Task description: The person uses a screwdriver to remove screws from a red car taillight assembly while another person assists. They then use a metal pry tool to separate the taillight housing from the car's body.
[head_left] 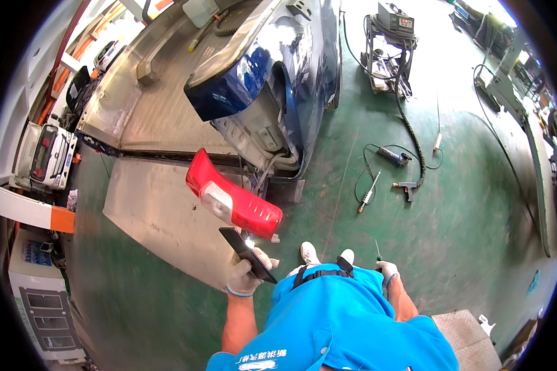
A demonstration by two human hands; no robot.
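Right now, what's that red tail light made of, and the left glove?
The tail light looks like glossy plastic: its smooth red shell shows pale, shiny streaks. The left glove seems matte fabric, perhaps knitted cotton: it's pale, shineless, with a snug cuff.

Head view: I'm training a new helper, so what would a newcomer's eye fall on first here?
Probably the big red tail light, left of centre, below the blue vehicle's rear corner. Next, likely the bright blue shirt at the bottom, with the gloved left hand holding a phone and the right hand a screwdriver.
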